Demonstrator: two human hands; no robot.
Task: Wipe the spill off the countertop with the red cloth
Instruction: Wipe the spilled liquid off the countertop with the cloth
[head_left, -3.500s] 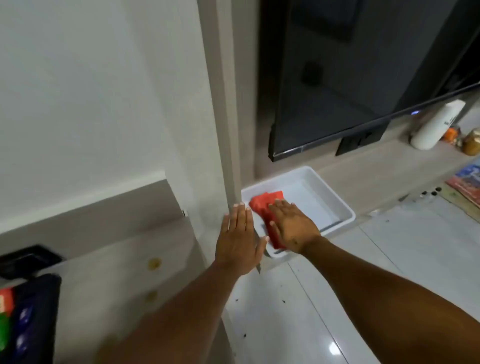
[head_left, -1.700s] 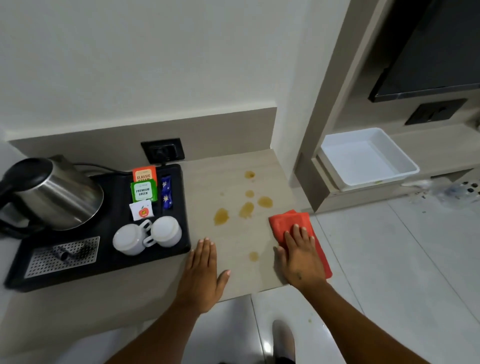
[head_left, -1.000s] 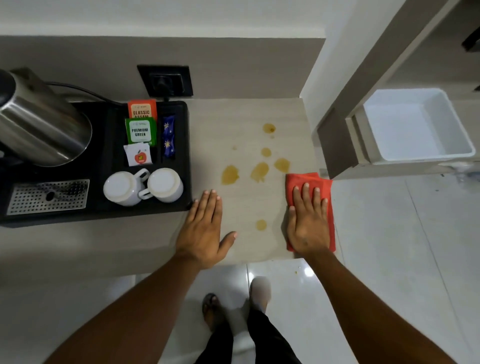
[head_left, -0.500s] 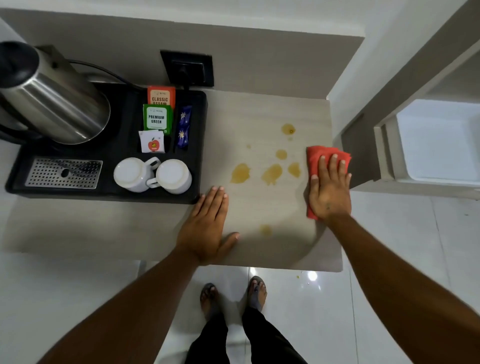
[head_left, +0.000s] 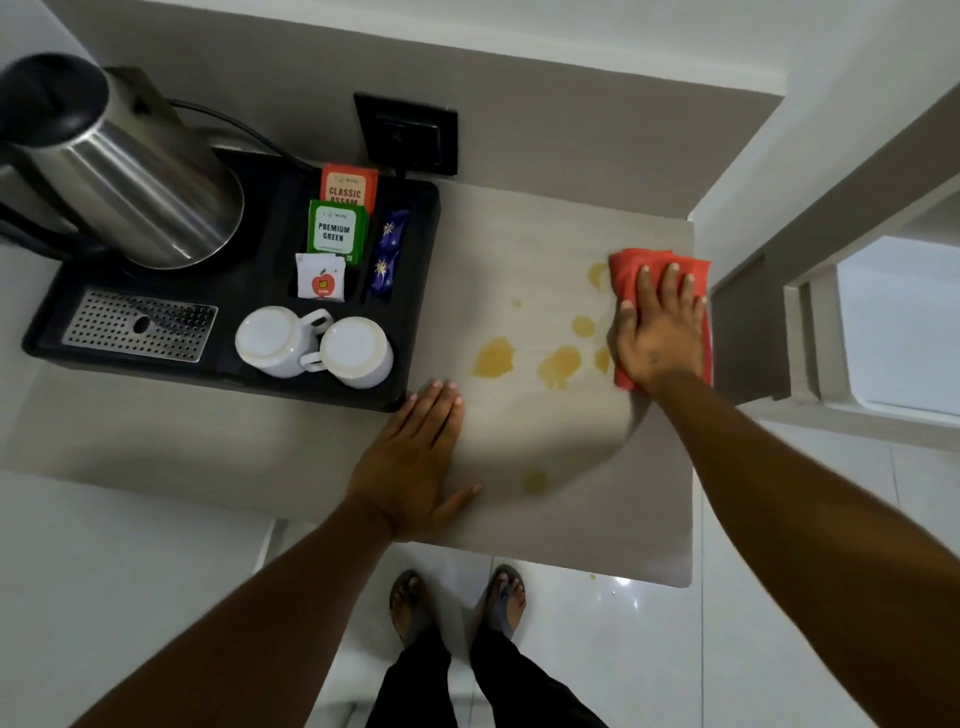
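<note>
Since half a second ago the right hand (head_left: 660, 332) has slid the red cloth (head_left: 631, 273) farther up the countertop (head_left: 545, 249), toward the back wall, so its upper left corner now meets the topmost spot of the spill (head_left: 558, 364), while the left hand (head_left: 410, 467) has stayed planted where it was. From the head camera, the countertop is a pale wood-grain slab set in a corner, with a grey backsplash and a black wall socket (head_left: 406, 134) behind it and glossy white floor tiles below its front edge. Left of the spill a black tray (head_left: 249, 291) carries a steel kettle (head_left: 135, 171), two upturned white cups (head_left: 311, 347), tea sachets (head_left: 337, 223) and a perforated drip grate (head_left: 137, 325). The spill is a scatter of amber-brown blotches in the bare stretch between the tray and the cloth, with one small spot nearer the front edge. The cloth lies flat at the countertop's right edge, right of the spill, touching the blotches beside it. The right hand presses palm-down on the cloth, fingers straight and slightly spread, not gripping. The left hand lies flat on the bare top left of the spill, fingers together and extended, fingertips at the tray's near corner, thumb splayed outward, holding nothing. Sandalled feet (head_left: 457, 603) stand on the tiles below.
</note>
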